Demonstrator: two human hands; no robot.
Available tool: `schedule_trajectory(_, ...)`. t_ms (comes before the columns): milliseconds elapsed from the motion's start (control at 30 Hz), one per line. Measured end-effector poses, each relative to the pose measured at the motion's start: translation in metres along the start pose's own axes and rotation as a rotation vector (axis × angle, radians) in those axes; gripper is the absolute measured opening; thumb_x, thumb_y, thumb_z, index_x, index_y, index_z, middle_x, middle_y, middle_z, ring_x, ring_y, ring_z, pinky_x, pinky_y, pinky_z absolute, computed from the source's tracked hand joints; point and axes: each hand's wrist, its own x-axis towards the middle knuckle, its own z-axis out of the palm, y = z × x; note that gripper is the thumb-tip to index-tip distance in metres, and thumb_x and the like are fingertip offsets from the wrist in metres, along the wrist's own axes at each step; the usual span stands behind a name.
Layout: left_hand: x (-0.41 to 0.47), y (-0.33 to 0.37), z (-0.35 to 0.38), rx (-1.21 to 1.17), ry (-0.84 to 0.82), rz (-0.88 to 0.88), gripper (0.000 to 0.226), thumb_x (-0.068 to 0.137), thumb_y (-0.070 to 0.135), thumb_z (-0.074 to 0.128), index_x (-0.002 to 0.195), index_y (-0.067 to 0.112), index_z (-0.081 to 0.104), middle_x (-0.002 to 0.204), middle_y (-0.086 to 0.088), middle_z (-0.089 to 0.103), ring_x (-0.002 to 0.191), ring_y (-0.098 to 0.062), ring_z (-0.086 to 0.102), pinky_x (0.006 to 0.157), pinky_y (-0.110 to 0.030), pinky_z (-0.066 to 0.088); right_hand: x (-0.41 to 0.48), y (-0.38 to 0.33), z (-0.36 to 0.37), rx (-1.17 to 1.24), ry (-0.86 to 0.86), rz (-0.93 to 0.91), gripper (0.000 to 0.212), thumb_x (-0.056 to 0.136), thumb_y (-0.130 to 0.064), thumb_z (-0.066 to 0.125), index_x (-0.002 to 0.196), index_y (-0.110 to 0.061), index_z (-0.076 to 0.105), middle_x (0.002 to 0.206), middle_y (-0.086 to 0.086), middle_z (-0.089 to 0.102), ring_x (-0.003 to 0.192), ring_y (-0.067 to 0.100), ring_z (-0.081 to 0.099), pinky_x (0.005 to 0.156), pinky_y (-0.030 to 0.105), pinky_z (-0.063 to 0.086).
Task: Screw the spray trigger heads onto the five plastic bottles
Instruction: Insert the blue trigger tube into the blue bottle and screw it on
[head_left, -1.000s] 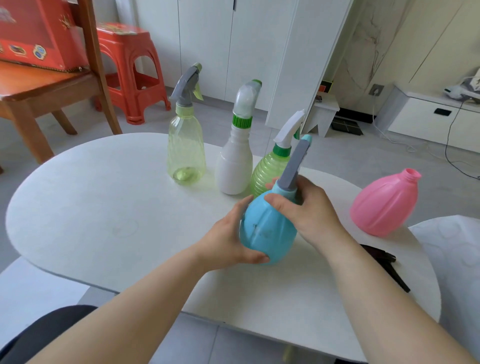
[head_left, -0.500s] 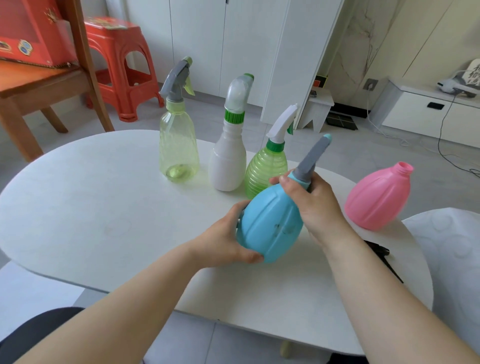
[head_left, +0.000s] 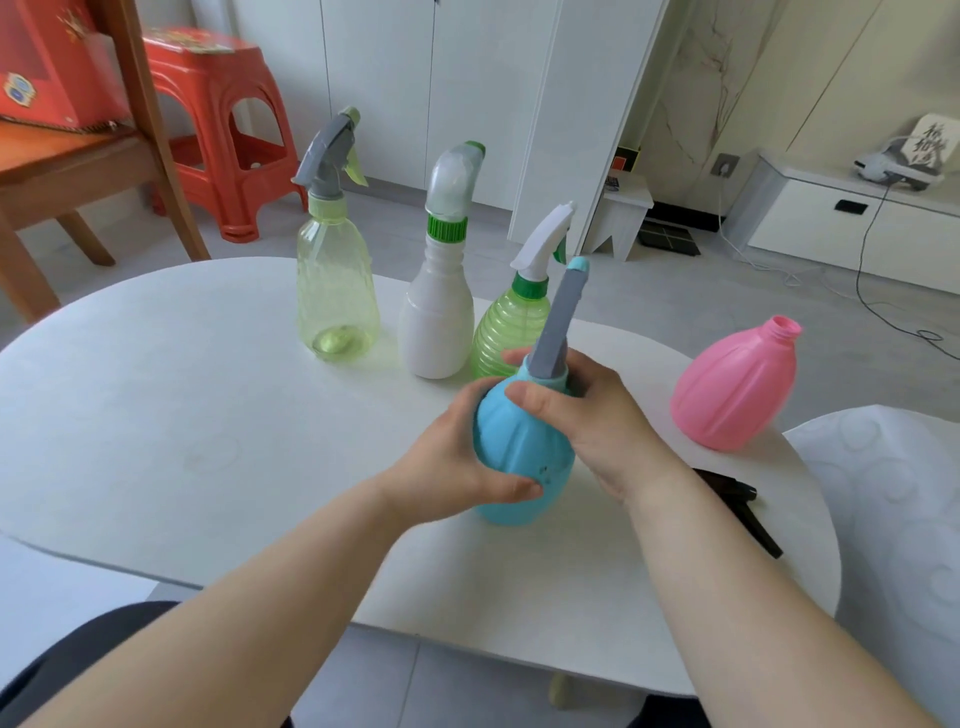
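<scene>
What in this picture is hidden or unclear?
Head view:
- Collar of the grey spray head on the blue bottle: covered by the right hand, so tightness is unknown.
- Black spray head: partly behind the right forearm.
- Red box, top left: cut off by the frame edge.

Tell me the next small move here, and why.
Probably twist the collar of the grey trigger head with the right hand while the left hand braces the blue bottle: both hands grip them, and the head's tightness cannot be judged. The pink bottle stands uncapped.
</scene>
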Motion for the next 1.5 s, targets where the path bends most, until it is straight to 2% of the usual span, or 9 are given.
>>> schedule_trajectory(167, -0.004, -0.004, 0.030, 0.124, 0.373, 0.051, 0.093, 0.051, 0.029, 0.083, 0.128, 0.022, 0.031, 0.115, 0.011, 0.042, 0.113, -0.011, 0.045, 0.096, -0.030, 0.040, 0.003, 0.010, 0.021, -0.080, 0.399, -0.098, 0.019, 0.069, -0.026, 0.070, 0.063, -0.029, 0.053, 0.063, -0.014, 0.059, 0.059, -0.010, 0.054, 0.055, 0.005, 0.040)
schedule_trajectory(300, 0.001, -0.006, -0.009, -0.002, -0.032, 0.026, 0.095, 0.055, 0.016, 0.081, 0.130, 0.031, 0.025, 0.129, 0.009, 0.042, 0.119, -0.002, 0.039, 0.085, 0.001, 0.036, 0.004, 0.004, -0.001, 0.063, -0.004, -0.036, 0.016, 0.073, -0.018, 0.068, 0.083, -0.029, 0.063, 0.081, -0.014, 0.066, 0.078, 0.000, 0.062, 0.074, 0.013, 0.049)
schedule_trajectory(433, 0.001, -0.004, -0.019, 0.004, -0.180, 0.004, 0.084, 0.051, 0.022, 0.074, 0.119, 0.041, 0.031, 0.122, 0.013, 0.048, 0.114, -0.002, 0.047, 0.088, -0.011, 0.044, 0.004, 0.001, -0.012, 0.051, -0.252, 0.016, 0.025, 0.069, -0.019, 0.068, 0.091, -0.030, 0.064, 0.091, -0.014, 0.066, 0.089, 0.002, 0.062, 0.085, 0.019, 0.048)
schedule_trajectory(700, -0.005, -0.012, 0.028, 0.120, 0.326, 0.041, 0.091, 0.055, 0.028, 0.082, 0.129, 0.027, 0.030, 0.125, 0.009, 0.046, 0.117, -0.010, 0.044, 0.098, -0.028, 0.038, 0.003, 0.015, 0.022, -0.022, 0.398, -0.136, 0.017, 0.069, -0.024, 0.071, 0.066, -0.030, 0.055, 0.064, -0.014, 0.060, 0.060, -0.009, 0.054, 0.056, 0.004, 0.041)
schedule_trajectory(833, 0.002, -0.009, -0.017, 0.089, -0.066, 0.034, 0.085, 0.058, 0.019, 0.083, 0.123, 0.038, 0.031, 0.124, 0.015, 0.044, 0.119, -0.007, 0.042, 0.084, 0.000, 0.033, 0.005, 0.007, -0.004, 0.097, 0.017, -0.059, 0.016, 0.071, -0.018, 0.069, 0.081, -0.029, 0.064, 0.079, -0.016, 0.067, 0.078, 0.000, 0.062, 0.073, 0.013, 0.049)
schedule_trajectory(1000, 0.003, -0.006, -0.024, -0.009, -0.218, 0.039, 0.082, 0.053, 0.019, 0.078, 0.117, 0.046, 0.033, 0.122, 0.023, 0.047, 0.118, 0.003, 0.045, 0.093, -0.010, 0.040, 0.006, 0.005, -0.011, 0.045, -0.267, -0.023, 0.028, 0.064, -0.021, 0.067, 0.090, -0.031, 0.066, 0.090, -0.018, 0.068, 0.091, 0.000, 0.062, 0.083, 0.015, 0.050)
schedule_trajectory(1167, 0.002, -0.009, 0.005, 0.008, 0.090, 0.035, 0.082, 0.044, 0.031, 0.082, 0.112, 0.041, 0.038, 0.112, 0.015, 0.054, 0.106, -0.007, 0.052, 0.083, -0.010, 0.044, 0.000, 0.011, 0.009, 0.036, 0.228, -0.090, 0.014, 0.069, -0.025, 0.071, 0.071, -0.035, 0.061, 0.070, -0.021, 0.067, 0.077, -0.001, 0.062, 0.069, 0.014, 0.049)
schedule_trajectory(1267, -0.001, -0.007, 0.020, 0.111, 0.240, 0.021, 0.092, 0.040, 0.042, 0.076, 0.122, 0.031, 0.035, 0.120, 0.008, 0.052, 0.112, -0.011, 0.050, 0.095, -0.030, 0.043, -0.006, 0.014, 0.021, -0.144, 0.461, -0.146, 0.018, 0.068, -0.032, 0.070, 0.066, -0.033, 0.053, 0.077, -0.009, 0.062, 0.083, 0.014, 0.059, 0.071, 0.024, 0.044)
schedule_trajectory(1500, -0.002, -0.003, 0.007, 0.108, 0.163, -0.019, 0.082, 0.039, 0.039, 0.077, 0.108, 0.038, 0.033, 0.101, 0.019, 0.050, 0.102, -0.011, 0.053, 0.083, -0.026, 0.047, -0.013, 0.005, -0.003, -0.160, -0.039, -0.141, 0.013, 0.083, -0.025, 0.055, 0.086, -0.038, 0.053, 0.091, -0.020, 0.060, 0.087, -0.011, 0.055, 0.074, 0.004, 0.042)
